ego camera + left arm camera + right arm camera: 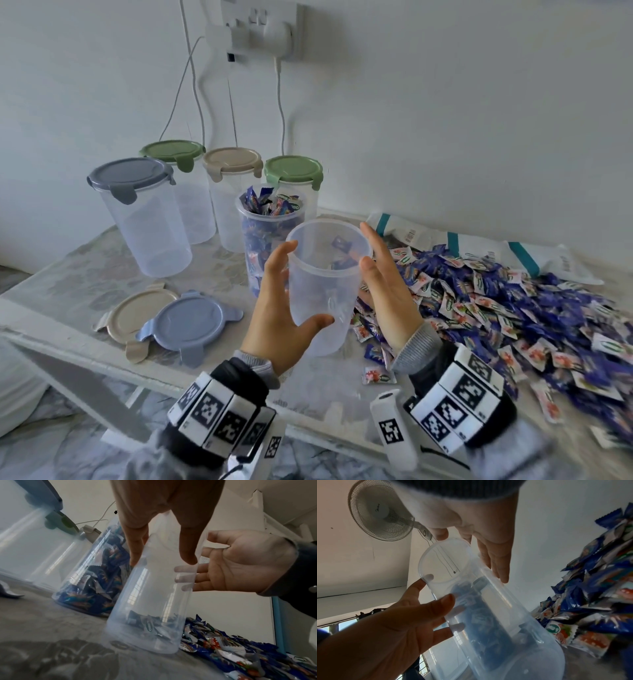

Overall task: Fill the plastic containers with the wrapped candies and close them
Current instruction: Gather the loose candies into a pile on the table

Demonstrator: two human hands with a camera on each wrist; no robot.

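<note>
Your left hand [277, 305] and right hand [387, 284] flank the upright open container [325, 284], fingers spread. Left thumb touches its wall; right-hand contact unclear. Candy pile [513, 308] lies at 3 o'clock, nearest your right.

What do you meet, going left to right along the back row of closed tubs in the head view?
Grey-lidded tub → green-lidded tub → beige-lidded tub → second green-lidded tub.

Counts: containers, lids, hands
Six clear containers [327, 281]: four lidded, two open; two loose lids [191, 320]; two hands [281, 301]; candies [513, 308] uncountable.
</note>
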